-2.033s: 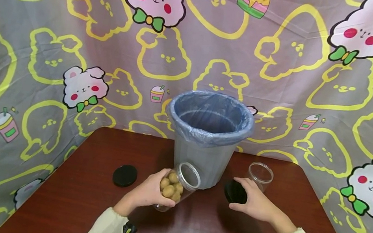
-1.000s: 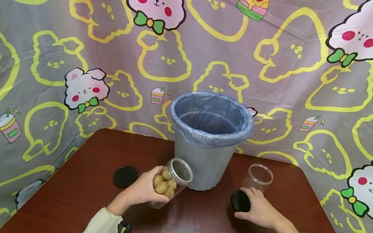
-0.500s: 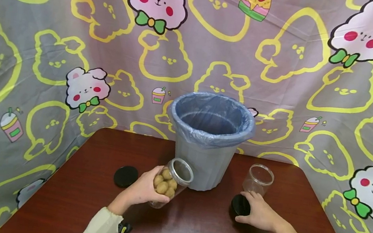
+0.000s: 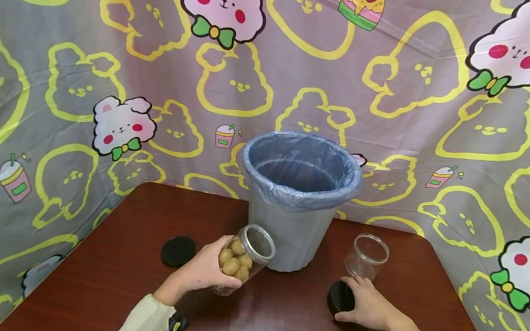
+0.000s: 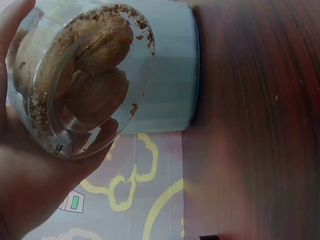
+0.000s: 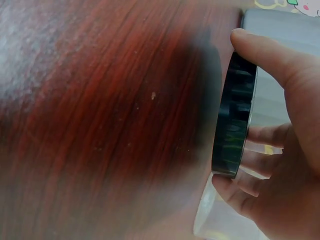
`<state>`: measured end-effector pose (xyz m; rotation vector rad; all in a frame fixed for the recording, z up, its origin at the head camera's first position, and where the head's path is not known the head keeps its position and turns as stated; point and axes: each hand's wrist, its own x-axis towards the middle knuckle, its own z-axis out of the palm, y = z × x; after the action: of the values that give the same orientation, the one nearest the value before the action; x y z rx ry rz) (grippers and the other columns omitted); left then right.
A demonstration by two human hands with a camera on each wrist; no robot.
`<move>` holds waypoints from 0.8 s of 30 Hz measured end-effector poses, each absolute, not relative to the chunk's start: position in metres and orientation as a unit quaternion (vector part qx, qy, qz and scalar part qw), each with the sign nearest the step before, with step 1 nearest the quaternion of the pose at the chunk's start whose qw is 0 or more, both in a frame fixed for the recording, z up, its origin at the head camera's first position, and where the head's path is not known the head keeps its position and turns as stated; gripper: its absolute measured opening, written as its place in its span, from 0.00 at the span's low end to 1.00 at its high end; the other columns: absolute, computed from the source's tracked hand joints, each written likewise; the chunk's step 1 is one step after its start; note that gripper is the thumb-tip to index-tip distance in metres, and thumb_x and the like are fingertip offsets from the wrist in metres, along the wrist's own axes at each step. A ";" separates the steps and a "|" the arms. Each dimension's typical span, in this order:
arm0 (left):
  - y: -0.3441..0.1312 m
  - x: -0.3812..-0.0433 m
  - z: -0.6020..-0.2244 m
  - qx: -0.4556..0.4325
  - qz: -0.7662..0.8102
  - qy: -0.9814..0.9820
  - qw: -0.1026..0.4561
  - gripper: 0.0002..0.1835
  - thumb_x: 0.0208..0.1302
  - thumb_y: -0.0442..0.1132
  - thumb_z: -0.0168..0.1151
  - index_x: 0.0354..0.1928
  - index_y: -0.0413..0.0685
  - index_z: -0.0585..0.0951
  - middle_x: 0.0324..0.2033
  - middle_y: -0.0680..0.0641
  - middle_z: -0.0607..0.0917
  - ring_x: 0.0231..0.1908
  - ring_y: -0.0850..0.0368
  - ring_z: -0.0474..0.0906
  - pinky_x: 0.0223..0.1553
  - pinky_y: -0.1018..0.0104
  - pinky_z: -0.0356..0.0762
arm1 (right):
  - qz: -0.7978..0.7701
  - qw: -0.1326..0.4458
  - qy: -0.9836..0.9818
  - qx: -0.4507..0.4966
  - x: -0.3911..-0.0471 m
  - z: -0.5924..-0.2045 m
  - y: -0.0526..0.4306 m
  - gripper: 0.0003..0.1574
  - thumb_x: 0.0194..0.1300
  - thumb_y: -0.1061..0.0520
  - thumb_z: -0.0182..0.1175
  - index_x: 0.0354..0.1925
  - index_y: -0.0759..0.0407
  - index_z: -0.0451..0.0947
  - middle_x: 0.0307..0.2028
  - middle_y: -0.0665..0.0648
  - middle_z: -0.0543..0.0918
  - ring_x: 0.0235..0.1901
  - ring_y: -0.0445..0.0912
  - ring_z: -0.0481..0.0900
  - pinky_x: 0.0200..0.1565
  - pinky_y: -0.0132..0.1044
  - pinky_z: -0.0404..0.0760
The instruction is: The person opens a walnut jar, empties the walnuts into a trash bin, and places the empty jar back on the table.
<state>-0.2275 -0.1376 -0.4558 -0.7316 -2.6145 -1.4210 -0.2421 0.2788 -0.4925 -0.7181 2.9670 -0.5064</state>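
Observation:
My left hand [image 4: 206, 266] grips a clear plastic jar [image 4: 259, 244] that tilts toward the bin, its mouth uncovered. Several walnuts [image 4: 232, 263] lie inside; in the left wrist view brown crumbs show round the jar's base [image 5: 135, 107]. On the right, my right hand [image 4: 370, 304] pinches a black lid [image 4: 341, 297] by its rim, between thumb and fingers. The right wrist view has this lid [image 6: 233, 112] on edge, close over the table. Just behind that hand stands a second clear jar [image 4: 366, 256], without a lid. Another black lid [image 4: 178, 250] rests left of my left hand.
A grey bin [image 4: 285, 236] lined with a blue bag [image 4: 296, 195] stands at the back middle of the brown table [image 4: 272, 330]. Behind and at both sides hangs a patterned cloth [image 4: 309, 64].
My right hand has carried its lid nearer to me and slightly right, lower toward the table. The left hand and its jar shifted a little left at first, then stayed still.

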 end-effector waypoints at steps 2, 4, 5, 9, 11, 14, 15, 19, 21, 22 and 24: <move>-0.137 -0.228 -0.456 -0.238 -0.463 -0.853 0.039 0.48 0.34 0.51 0.80 0.61 0.51 0.67 0.44 0.55 0.78 0.40 0.59 0.75 0.41 0.62 0.74 | -0.161 0.022 0.959 -0.231 -0.242 -0.494 0.279 0.58 0.39 0.31 0.72 0.59 0.65 0.69 0.54 0.63 0.72 0.53 0.58 0.68 0.48 0.51 0.72; -0.137 -0.228 -0.457 -0.238 -0.462 -0.853 0.039 0.48 0.34 0.51 0.80 0.61 0.51 0.66 0.44 0.54 0.78 0.40 0.59 0.75 0.41 0.62 0.74 | -0.160 0.022 0.960 -0.231 -0.242 -0.494 0.279 0.58 0.39 0.31 0.72 0.58 0.65 0.69 0.53 0.62 0.72 0.52 0.57 0.68 0.47 0.51 0.73; -0.137 -0.228 -0.457 -0.238 -0.462 -0.853 0.039 0.48 0.34 0.51 0.80 0.61 0.51 0.66 0.44 0.54 0.78 0.40 0.59 0.75 0.41 0.62 0.74 | -0.161 0.023 0.960 -0.230 -0.242 -0.494 0.279 0.57 0.38 0.32 0.72 0.58 0.65 0.69 0.53 0.62 0.72 0.52 0.57 0.68 0.46 0.51 0.73; -0.137 -0.229 -0.458 -0.239 -0.462 -0.853 0.037 0.48 0.34 0.51 0.80 0.61 0.51 0.66 0.44 0.54 0.78 0.40 0.59 0.75 0.41 0.61 0.74 | -0.164 0.029 0.960 -0.225 -0.242 -0.495 0.277 0.57 0.38 0.32 0.72 0.58 0.65 0.69 0.52 0.61 0.72 0.52 0.56 0.68 0.46 0.50 0.73; -0.137 -0.229 -0.458 -0.240 -0.463 -0.853 0.036 0.48 0.35 0.51 0.80 0.61 0.51 0.66 0.44 0.54 0.78 0.40 0.59 0.75 0.41 0.61 0.74 | -0.166 0.035 0.960 -0.223 -0.242 -0.494 0.277 0.57 0.38 0.32 0.72 0.58 0.65 0.69 0.52 0.61 0.72 0.51 0.55 0.68 0.46 0.50 0.73; -0.137 -0.229 -0.458 -0.239 -0.465 -0.851 0.035 0.48 0.35 0.51 0.80 0.61 0.51 0.66 0.44 0.54 0.78 0.40 0.59 0.75 0.41 0.61 0.74 | -0.167 0.038 0.960 -0.222 -0.242 -0.494 0.277 0.57 0.39 0.32 0.73 0.58 0.65 0.69 0.52 0.61 0.72 0.51 0.55 0.68 0.46 0.50 0.73; -0.138 -0.229 -0.458 -0.239 -0.466 -0.851 0.035 0.48 0.35 0.51 0.80 0.61 0.51 0.66 0.44 0.54 0.78 0.40 0.59 0.75 0.41 0.61 0.74 | -0.166 0.037 0.960 -0.222 -0.241 -0.495 0.277 0.56 0.39 0.32 0.73 0.57 0.65 0.69 0.51 0.61 0.72 0.50 0.55 0.68 0.46 0.50 0.73; -0.138 -0.229 -0.458 -0.238 -0.466 -0.852 0.036 0.48 0.34 0.51 0.80 0.61 0.51 0.67 0.44 0.54 0.78 0.40 0.59 0.76 0.41 0.62 0.74 | -0.160 0.026 0.960 -0.229 -0.241 -0.496 0.277 0.55 0.38 0.33 0.73 0.56 0.64 0.70 0.50 0.60 0.72 0.50 0.54 0.69 0.46 0.49 0.73; -0.138 -0.229 -0.457 -0.237 -0.465 -0.852 0.038 0.48 0.34 0.51 0.80 0.61 0.51 0.67 0.44 0.54 0.78 0.40 0.59 0.76 0.41 0.62 0.74 | -0.156 0.021 0.960 -0.233 -0.241 -0.497 0.277 0.55 0.38 0.33 0.73 0.56 0.64 0.70 0.50 0.60 0.72 0.50 0.54 0.69 0.45 0.49 0.73; -0.138 -0.229 -0.457 -0.236 -0.465 -0.853 0.038 0.48 0.34 0.51 0.80 0.61 0.51 0.67 0.44 0.54 0.78 0.40 0.59 0.75 0.41 0.62 0.74 | -0.155 0.020 0.959 -0.234 -0.241 -0.498 0.277 0.55 0.39 0.33 0.73 0.56 0.64 0.70 0.50 0.60 0.72 0.50 0.54 0.69 0.46 0.49 0.73; -0.139 -0.229 -0.456 -0.234 -0.465 -0.853 0.040 0.48 0.34 0.51 0.80 0.61 0.51 0.67 0.44 0.54 0.78 0.40 0.59 0.75 0.41 0.62 0.74 | -0.153 0.020 0.959 -0.238 -0.241 -0.498 0.276 0.55 0.39 0.33 0.73 0.56 0.65 0.70 0.50 0.60 0.72 0.50 0.55 0.69 0.46 0.50 0.73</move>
<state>-0.2286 -0.1387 -0.4564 -0.7186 -2.6139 -1.4247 -0.2413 0.2765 -0.4982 -0.7381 2.9757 -0.4750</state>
